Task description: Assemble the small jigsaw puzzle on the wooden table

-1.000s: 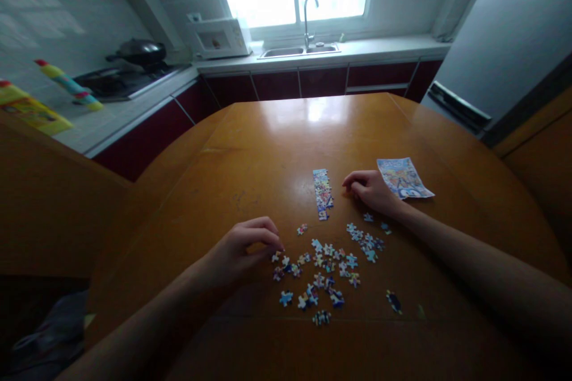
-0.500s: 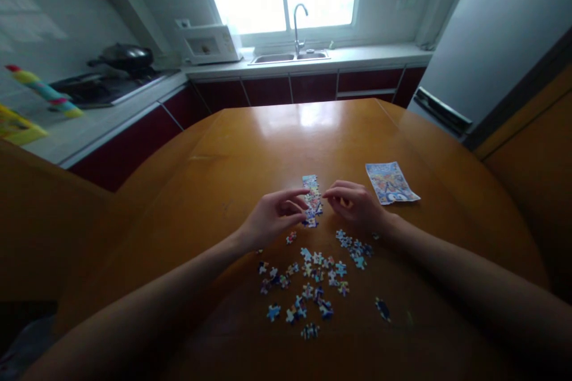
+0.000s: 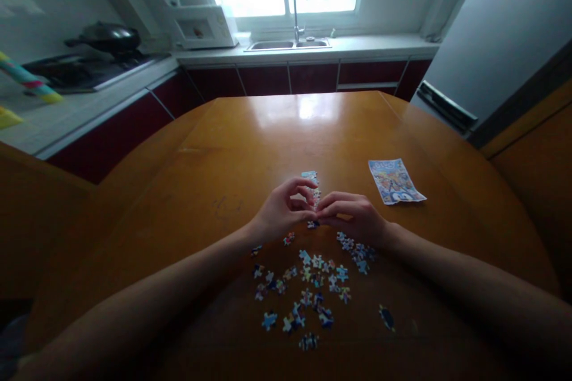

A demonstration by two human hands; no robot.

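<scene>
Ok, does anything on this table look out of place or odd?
Nothing looks spilled or damaged. One dark piece lies alone, right of the scattered loose pieces. The picture sheet sits slightly askew on the table. The left hand and right hand meet at the assembled strip.

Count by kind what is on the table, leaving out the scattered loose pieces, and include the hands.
Joined puzzle strip: 1
Printed picture sheet: 1
Hands: 2, the left hand and the right hand, both at the strip
Total: 4
</scene>
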